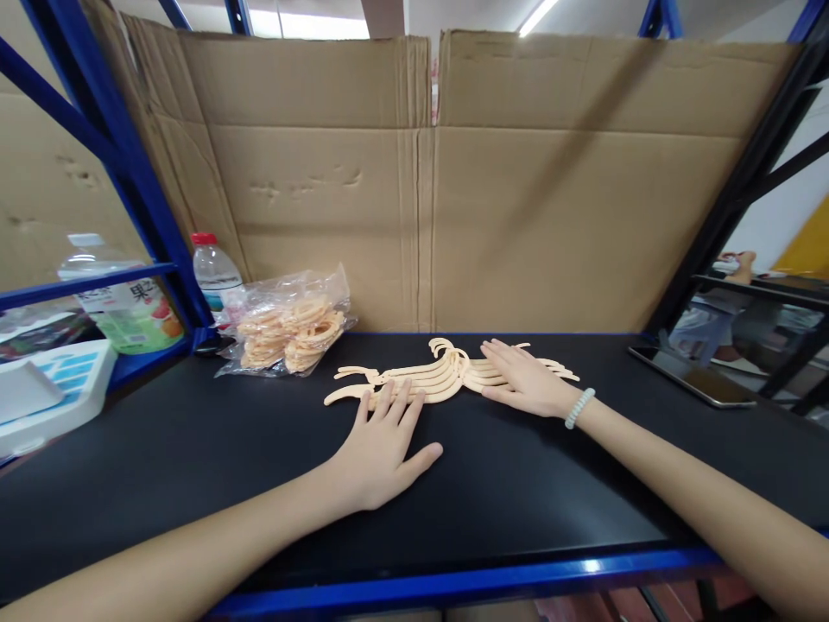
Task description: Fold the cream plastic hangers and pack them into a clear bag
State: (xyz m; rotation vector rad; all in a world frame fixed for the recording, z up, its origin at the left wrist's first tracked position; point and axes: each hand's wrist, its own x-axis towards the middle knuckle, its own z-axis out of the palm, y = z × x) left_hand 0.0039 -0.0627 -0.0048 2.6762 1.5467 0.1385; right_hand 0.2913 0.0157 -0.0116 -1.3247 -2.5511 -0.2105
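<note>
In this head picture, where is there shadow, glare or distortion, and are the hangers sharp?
Head view: a diagonal shadow crosses the right cardboard panel; the ceiling light tube is washed out, and the blue front edge shows a glint. Head view again: the forearms look stretched toward the lower corners, probably by a wide lens; the hangers seem fairly sharp.

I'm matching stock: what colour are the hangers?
The hangers are pale peach, shown in the head view.

My view is bright, lit by a ceiling tube [539, 15] far right of centre. I see a soft diagonal shadow [579, 138] across the right cardboard [492, 190], glare on the near blue edge [591, 567], and wide-angle stretch tilting the side posts [126, 186].
</note>
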